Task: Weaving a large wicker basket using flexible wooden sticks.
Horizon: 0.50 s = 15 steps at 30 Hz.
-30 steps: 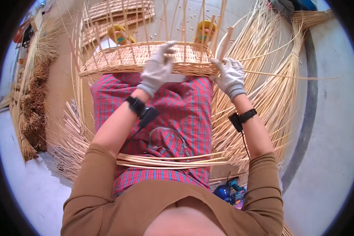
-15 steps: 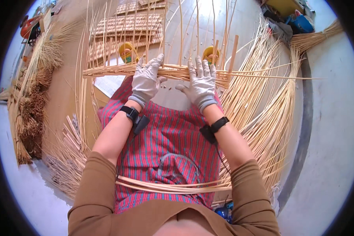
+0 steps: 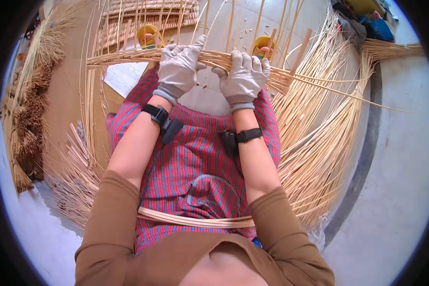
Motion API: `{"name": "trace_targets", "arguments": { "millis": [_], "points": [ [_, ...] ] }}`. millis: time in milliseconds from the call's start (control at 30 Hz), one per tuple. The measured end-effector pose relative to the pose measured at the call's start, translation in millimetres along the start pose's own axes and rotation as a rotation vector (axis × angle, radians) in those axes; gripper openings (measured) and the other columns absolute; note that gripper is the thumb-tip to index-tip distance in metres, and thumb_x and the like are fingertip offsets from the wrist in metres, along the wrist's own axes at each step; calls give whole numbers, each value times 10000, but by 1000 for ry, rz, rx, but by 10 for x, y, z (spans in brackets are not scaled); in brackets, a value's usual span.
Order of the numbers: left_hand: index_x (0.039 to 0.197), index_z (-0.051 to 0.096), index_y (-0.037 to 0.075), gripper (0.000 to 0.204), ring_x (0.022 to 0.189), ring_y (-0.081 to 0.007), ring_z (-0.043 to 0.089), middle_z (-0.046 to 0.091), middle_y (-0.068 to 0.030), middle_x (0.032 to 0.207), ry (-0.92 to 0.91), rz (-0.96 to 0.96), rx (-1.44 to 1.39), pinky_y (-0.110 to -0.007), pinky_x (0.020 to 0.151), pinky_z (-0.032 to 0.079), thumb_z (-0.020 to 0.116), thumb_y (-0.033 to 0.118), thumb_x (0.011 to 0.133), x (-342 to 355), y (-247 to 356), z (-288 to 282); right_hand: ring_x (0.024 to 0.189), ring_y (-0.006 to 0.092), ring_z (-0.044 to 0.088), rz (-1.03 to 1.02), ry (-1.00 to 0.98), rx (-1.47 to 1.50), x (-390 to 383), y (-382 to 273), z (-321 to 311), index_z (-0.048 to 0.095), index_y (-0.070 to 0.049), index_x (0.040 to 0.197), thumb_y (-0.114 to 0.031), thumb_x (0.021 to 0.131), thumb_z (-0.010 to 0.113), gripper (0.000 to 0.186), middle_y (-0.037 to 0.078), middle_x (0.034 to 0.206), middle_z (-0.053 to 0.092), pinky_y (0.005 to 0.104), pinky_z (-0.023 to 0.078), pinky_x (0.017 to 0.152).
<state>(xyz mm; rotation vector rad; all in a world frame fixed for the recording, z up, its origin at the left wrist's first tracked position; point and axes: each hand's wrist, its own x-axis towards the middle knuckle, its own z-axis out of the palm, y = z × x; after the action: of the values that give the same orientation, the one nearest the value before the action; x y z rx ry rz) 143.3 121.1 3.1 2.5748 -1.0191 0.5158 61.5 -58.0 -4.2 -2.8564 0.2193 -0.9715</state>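
Observation:
A long woven wicker piece (image 3: pixel 124 58) lies across in front of me, with thin upright rods rising from it toward the far side. My left hand (image 3: pixel 178 69), in a pale work glove, grips its middle with the fingers over the weave and the index finger pointing out. Farther right, my gloved right hand (image 3: pixel 245 78) has its fingers curled over the same band. Beyond this hand, loose wicker strands (image 3: pixel 338 90) run out to the right. Thicker stakes (image 3: pixel 302 50) stand at the right end. The gloves hide part of the weave.
Long wicker bundles (image 3: pixel 319 143) cover the floor at right. Dried stalks (image 3: pixel 31 109) are piled along the left. Finished woven mats (image 3: pixel 150 19) lie at the far side. A paper sheet (image 3: pixel 124 76) is beside my checked lap cloth (image 3: pixel 200 157), and rods (image 3: pixel 195 218) cross my lap.
The woven piece has shifted farther away and tilted, its right end now nearer me than its left. My right hand's fingers have curled more tightly around it.

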Motion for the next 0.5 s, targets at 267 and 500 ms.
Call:
{"name": "trace_targets", "arguments": {
  "millis": [267,500],
  "points": [
    [1577,403,305,994,1009,-283,682,752,-39,1110,-142,-125,-155,-450,969,458,890,360,712,-664,347,-40,1174,301,631,28,-523,100,-455,171,-573,698,-157,1199,-595,838,717,568,102,1205,714,481,386,1079],
    [1605,347,355,1018,1035,-232,688,736,-32,1085,-135,-150,-266,-415,1018,423,850,171,740,-1026,409,105,1095,307,686,284,-781,-225,-430,-358,-483,785,-115,1090,-857,836,498,835,104,1088,765,480,349,1037]
  ]
}}
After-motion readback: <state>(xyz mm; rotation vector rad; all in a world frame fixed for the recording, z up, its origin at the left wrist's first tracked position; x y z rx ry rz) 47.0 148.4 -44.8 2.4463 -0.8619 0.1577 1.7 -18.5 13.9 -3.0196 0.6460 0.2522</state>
